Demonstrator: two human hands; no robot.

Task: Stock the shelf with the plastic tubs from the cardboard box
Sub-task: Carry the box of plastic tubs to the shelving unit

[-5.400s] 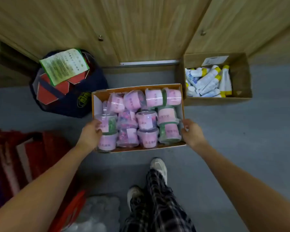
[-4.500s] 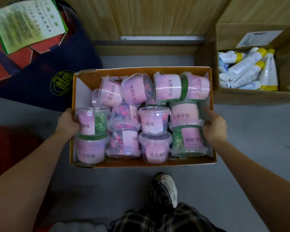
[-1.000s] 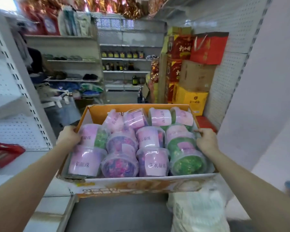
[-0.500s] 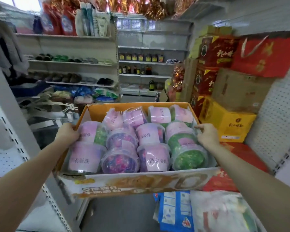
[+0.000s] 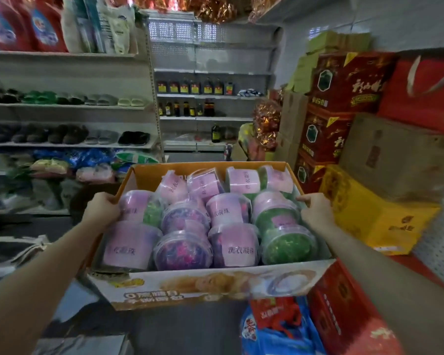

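**Full box of tubs held by both hands in a shop aisle**

Head view. The box [image 5: 210, 288] is up in the air in front of the person, between the two arms. It is full of tubs [image 5: 235, 245]. The tubs are of clear plastic with pink labels. Some show green content and some show purple and pink. They lie in close rows and touch each other.

The left hand [image 5: 100, 210] grips the left wall of the box, with the fingers curled at the rim. The right hand [image 5: 317, 210] grips the right wall, with the thumb on the rim.

On the left side are shelves [image 5: 69, 106] with slippers [image 5: 132, 101]. At the back, a shelf carries dark bottles [image 5: 194, 88]. On the right, red cartons [image 5: 344, 80] are stacked, with a brown carton [image 5: 395, 155] and a yellow carton [image 5: 369, 221] beside them. Below the box lies a blue bag [image 5: 274, 331].
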